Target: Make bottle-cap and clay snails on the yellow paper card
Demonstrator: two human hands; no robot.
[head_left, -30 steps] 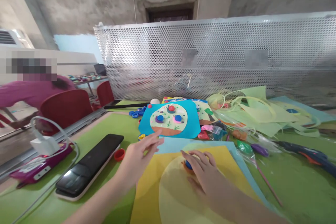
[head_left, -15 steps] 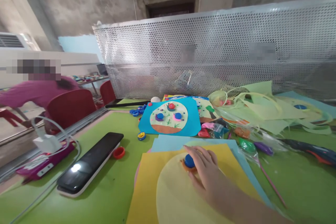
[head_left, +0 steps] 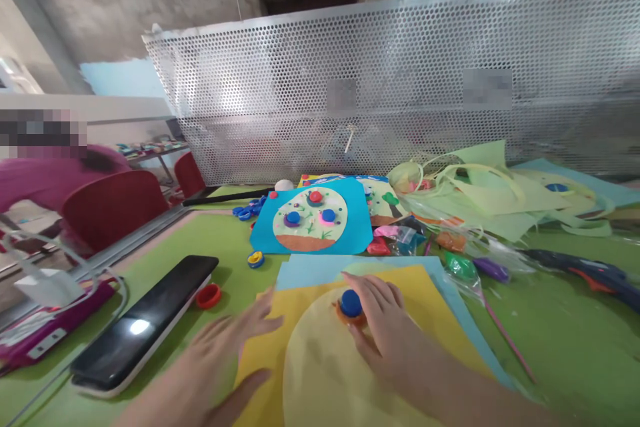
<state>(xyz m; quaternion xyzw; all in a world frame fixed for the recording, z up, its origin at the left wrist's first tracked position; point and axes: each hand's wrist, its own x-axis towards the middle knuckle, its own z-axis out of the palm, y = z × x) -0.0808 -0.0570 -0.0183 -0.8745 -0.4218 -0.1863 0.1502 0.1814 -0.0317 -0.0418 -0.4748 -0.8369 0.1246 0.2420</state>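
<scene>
My right hand [head_left: 383, 320] rests on a pale yellow paper circle [head_left: 320, 373]. Its thumb and fingers curl around the right side of a blue bottle cap [head_left: 351, 303], which has orange clay [head_left: 344, 317] around its base. Under the circle lies a yellow sheet [head_left: 267, 340], with a light blue sheet [head_left: 300, 268] beneath that. At the sheet's left edge hovers my left hand [head_left: 220, 347], blurred, fingers spread and holding nothing. Just beyond the sheets is a blue card [head_left: 361, 227] with a round picture of cap snails on it.
A phone [head_left: 145, 327], a red cap [head_left: 208, 295] and a purple power strip [head_left: 55, 333] lie to the left. Bagged clay [head_left: 460, 265], a glue gun [head_left: 590, 270] and paper scraps [head_left: 500, 193] are on the right. A perforated metal screen [head_left: 300, 80] stands behind. A person in pink sits far left.
My left hand has come into view from the lower left, up to the yellow sheet. My right hand stays at the blue cap. The whole view has shifted slightly.
</scene>
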